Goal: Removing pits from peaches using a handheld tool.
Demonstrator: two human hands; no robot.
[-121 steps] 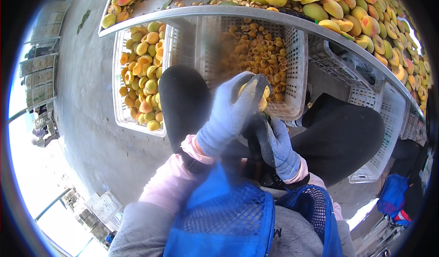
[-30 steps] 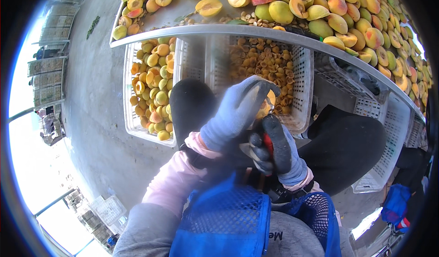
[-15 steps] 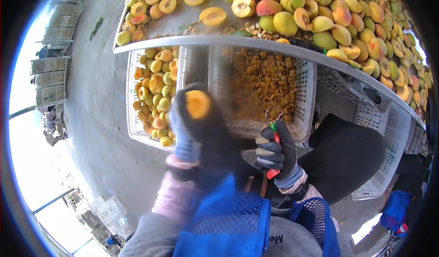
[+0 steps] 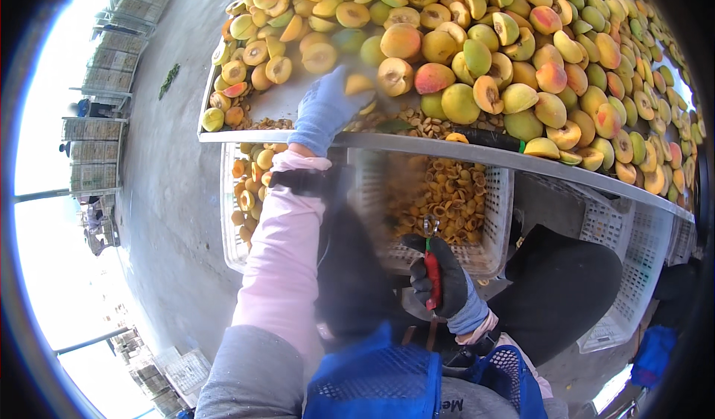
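Red-hdl tool (image 4: pixel 433 274) in R hand (image 4: pixel 451 281), grn neck, shiny metal tip

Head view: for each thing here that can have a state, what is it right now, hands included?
Left hand: gloved, reaching over the table; grip unclear
Right hand: gloved, closed
Red-handled tool: held in the right hand, metal end exposed
Table: heaped with whole and cut fruit
Fruit half: cut, at the left fingers, blurred
Left crate: holding fruit, partly hidden
Middle crate: holding hollowed pieces
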